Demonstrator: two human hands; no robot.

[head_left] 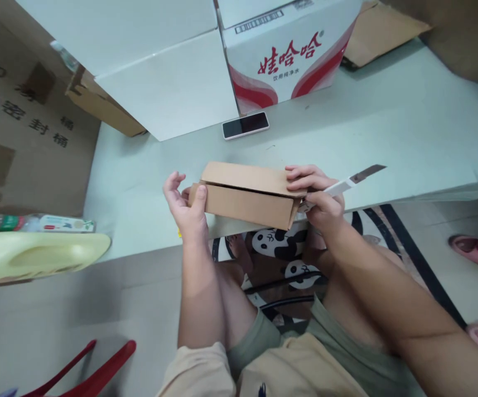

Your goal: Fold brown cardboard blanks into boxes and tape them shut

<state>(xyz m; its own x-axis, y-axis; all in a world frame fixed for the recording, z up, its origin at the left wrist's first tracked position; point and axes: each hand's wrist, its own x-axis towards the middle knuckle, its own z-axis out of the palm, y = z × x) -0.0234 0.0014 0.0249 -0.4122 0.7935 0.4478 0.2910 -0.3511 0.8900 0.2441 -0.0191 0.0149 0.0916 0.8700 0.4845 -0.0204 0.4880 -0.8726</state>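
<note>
A small brown cardboard box (247, 207) is held over the table's front edge, with a dark slit along its upper edge where the lid meets the side. My left hand (191, 212) grips its left end, the thumb on the front face. At the right end, the fingers of my right hand (319, 196) press on the lid. That same hand also holds a white-handled utility knife (349, 183), its blade extended and pointing away to the right. What lies inside the box is hidden.
Beyond the box, a phone (246, 125) lies before a white carton (173, 82) and a red-and-white water carton (288, 60). A large brown carton (27, 121) stands left, near a pale yellow plastic object (36, 253). Pink slippers (477, 253) are on the floor at right.
</note>
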